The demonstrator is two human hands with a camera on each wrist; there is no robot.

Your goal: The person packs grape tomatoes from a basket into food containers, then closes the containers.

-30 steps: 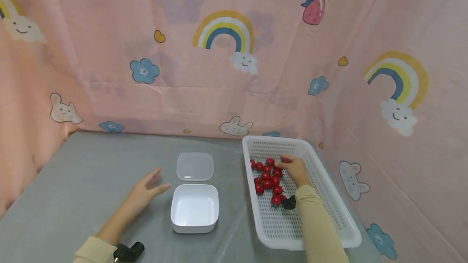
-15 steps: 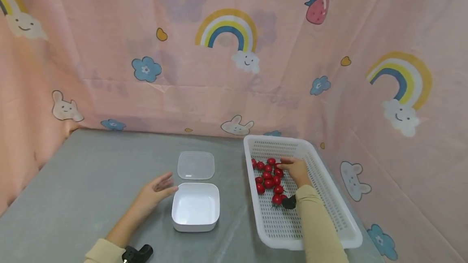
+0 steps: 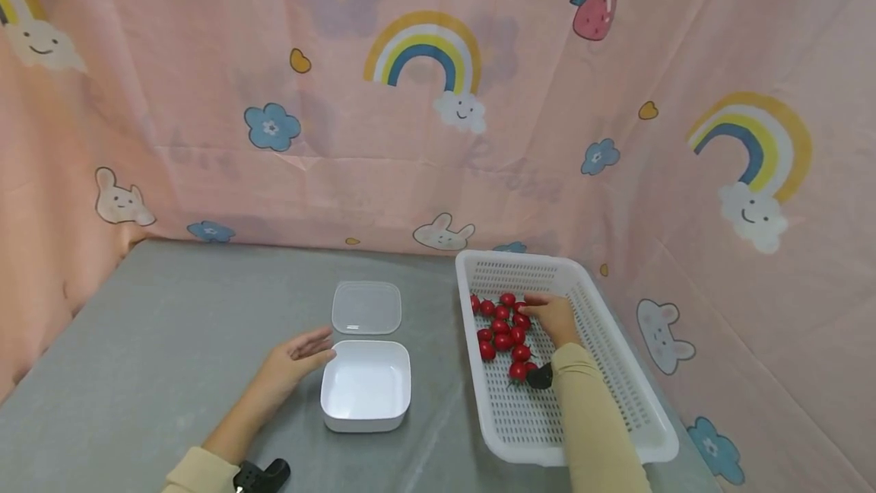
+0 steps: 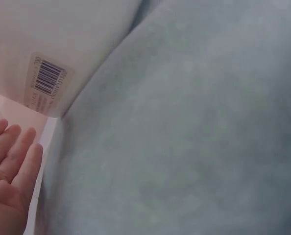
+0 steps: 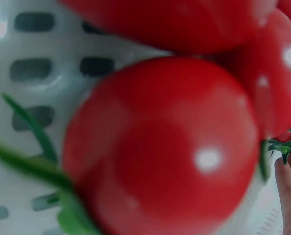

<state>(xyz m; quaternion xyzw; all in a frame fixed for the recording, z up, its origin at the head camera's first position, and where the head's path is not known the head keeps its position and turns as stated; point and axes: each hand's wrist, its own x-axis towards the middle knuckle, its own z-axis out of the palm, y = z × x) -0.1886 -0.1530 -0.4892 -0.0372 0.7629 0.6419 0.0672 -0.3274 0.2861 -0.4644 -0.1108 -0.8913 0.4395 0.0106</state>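
Observation:
My left hand (image 3: 299, 358), fingers loosely extended and thumb toward the box, is right at the left rim of a white lidless box (image 3: 366, 421). The left wrist view shows its spread fingers (image 4: 24, 166) below the white box wall (image 4: 99, 36), which bears a barcode label. My right hand (image 3: 557, 319) reaches into the white basket (image 3: 506, 453), its fingertips right at the edge of a pile of red cherry tomatoes (image 3: 502, 341). In the right wrist view, straight fingers (image 5: 288, 188) are at a green stem, and one large tomato (image 5: 160, 147) blocks much of the view.
A clear lid (image 3: 366, 308) lies flat on the grey table (image 3: 185, 341), just behind the box. The perforated basket stands at the right, close to the pink patterned curtain (image 3: 411, 181) that hangs behind and beside the table. A black wrist camera (image 3: 262, 475) sits by the left sleeve.
My left hand has moved right, up to the box's rim. My right hand has stayed over the tomatoes, its fingers drawing slightly closer together. Box, lid and basket have not moved.

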